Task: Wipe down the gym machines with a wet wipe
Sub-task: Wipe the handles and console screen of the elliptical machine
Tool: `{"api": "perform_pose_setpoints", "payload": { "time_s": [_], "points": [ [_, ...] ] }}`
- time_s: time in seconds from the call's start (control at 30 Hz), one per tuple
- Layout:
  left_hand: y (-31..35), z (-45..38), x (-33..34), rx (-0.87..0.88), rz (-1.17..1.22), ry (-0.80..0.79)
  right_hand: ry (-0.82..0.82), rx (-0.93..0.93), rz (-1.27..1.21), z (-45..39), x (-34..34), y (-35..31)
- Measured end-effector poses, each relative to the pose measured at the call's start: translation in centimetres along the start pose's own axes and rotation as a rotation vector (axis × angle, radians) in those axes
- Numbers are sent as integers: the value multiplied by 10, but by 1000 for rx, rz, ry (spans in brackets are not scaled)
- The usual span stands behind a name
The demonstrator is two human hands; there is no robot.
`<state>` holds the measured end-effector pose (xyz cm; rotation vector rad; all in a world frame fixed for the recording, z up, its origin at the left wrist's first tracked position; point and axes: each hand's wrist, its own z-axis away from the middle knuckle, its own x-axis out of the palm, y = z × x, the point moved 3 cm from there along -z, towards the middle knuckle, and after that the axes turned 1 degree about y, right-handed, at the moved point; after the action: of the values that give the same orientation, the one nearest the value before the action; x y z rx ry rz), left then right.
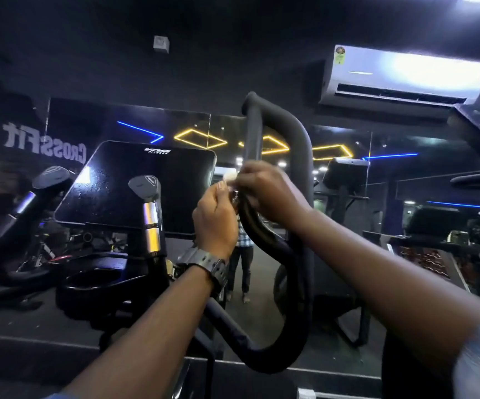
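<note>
Mirror lettering reading "CROSSFIT" backwards [44,145] glows pale on the dark wall far to the left of the looped handlebar [299,226], which stands in the middle of the view. Between the lettering and that handlebar sits the machine's black screen [135,185], tilted back, with a short grip [149,208] bearing silver bands rising in front of it. Below the screen, a round cup holder [94,279] opens upward.

Just left of the handlebar's curved stem is the left hand [217,223], a dark watch [207,264] strapped on its wrist. Its fingers are pinched together on the wet wipe [231,177], a small pale scrap that peeks out at the stem between the two hands. The right hand [267,188] comes in from the other side and is closed around the stem, its fingertips also meeting the wipe; how much of the wipe lies under the fingers cannot be told.

Behind the handlebar, a mirror shows yellow diamond lights [201,139] and blue strips. High to the right of the handlebar hangs a white air conditioner [400,79], brightly lit.
</note>
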<state>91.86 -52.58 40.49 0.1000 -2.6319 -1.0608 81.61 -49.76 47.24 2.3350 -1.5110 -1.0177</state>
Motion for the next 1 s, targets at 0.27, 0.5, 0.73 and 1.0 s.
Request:
{"api": "perform_pose_setpoints", "payload": {
  "time_s": [0.27, 0.5, 0.73, 1.0],
  "points": [
    [9, 3, -17, -1, 147, -161, -202, -184, -22, 53, -2, -28],
    [3, -5, 2, -9, 79, -203, 3, 30, 209, -38, -24, 52],
    [0, -11, -5, 15, 71, -151, -263, -187, 11, 47, -11, -26],
    [16, -28, 15, 44, -18, -185, 74, 182, 104, -7, -16, 21]
  ]
}}
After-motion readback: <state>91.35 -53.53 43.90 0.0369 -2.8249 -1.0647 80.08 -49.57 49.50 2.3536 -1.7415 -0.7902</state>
